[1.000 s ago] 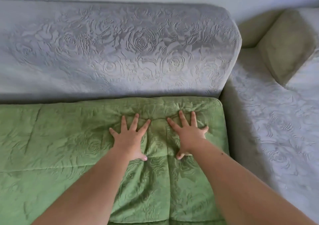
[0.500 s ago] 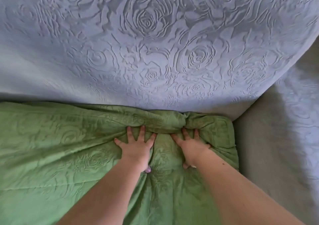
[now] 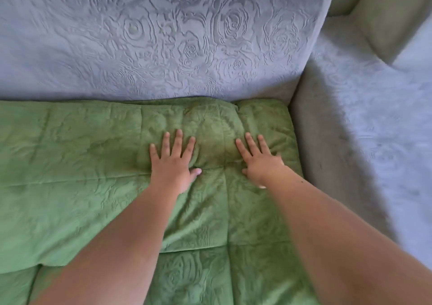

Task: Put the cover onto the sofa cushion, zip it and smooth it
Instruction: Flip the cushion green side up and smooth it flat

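The sofa cushion in its green embossed cover [image 3: 81, 155] lies flat on the seat, its far edge against the backrest. My left hand [image 3: 173, 162] rests palm down on the cover near the far edge, fingers spread and straight. My right hand [image 3: 259, 162] lies flat beside it, closer to the cushion's right end, fingers straight too. Between the two hands the fabric bulges slightly. No zip shows in this view.
A grey backrest [image 3: 163, 38] with a rose pattern rises behind the cushion. The grey seat [image 3: 364, 127] of the corner section lies to the right, with a beige pillow [image 3: 392, 19] at the far right. More green cover [image 3: 210, 279] runs toward me.
The bunched ridge of fabric my hands pushed against the backrest half a second ago has flattened. Both hands have drawn back from the far edge and moved further apart.
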